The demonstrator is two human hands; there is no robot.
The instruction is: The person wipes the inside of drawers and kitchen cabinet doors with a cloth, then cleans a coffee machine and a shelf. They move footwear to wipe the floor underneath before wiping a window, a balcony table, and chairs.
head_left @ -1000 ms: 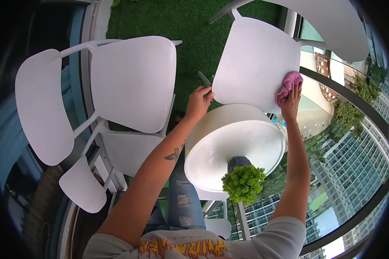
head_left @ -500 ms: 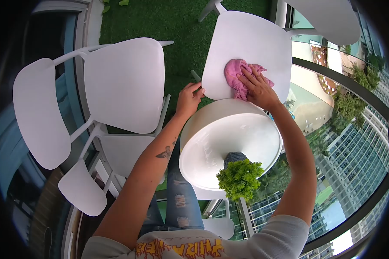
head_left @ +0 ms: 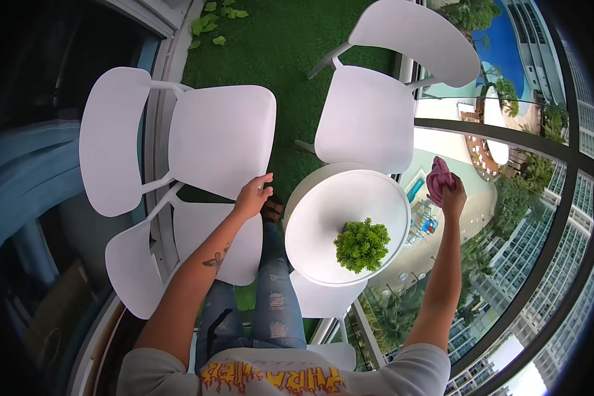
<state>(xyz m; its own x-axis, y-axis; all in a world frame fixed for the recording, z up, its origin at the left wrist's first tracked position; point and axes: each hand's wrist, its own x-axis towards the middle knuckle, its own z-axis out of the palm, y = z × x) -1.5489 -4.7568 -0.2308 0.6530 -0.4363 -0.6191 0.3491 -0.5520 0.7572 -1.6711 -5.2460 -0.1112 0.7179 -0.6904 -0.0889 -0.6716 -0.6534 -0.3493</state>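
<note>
My right hand [head_left: 453, 193] grips a bunched pink cloth [head_left: 438, 177], lifted to the right of the round white table [head_left: 323, 224], near the glass railing. My left hand [head_left: 252, 196] is open with fingers spread and holds nothing; its fingertips are at the near edge of the left white chair seat [head_left: 221, 135]. The far white chair [head_left: 366, 115] stands beyond the table, with neither hand on it. A small green potted plant [head_left: 361, 245] sits on the table.
A third white chair [head_left: 198, 237] stands by my left leg. Green artificial turf [head_left: 280, 46] covers the balcony floor. A glass railing with a dark rail [head_left: 508, 138] runs along the right, above a high drop to buildings. A window wall [head_left: 33, 165] lies left.
My right hand lifted the pink cloth off the far chair seat and moved right toward the railing. My left hand released that chair's edge and shifted left to the other chair. The view pulled back.
</note>
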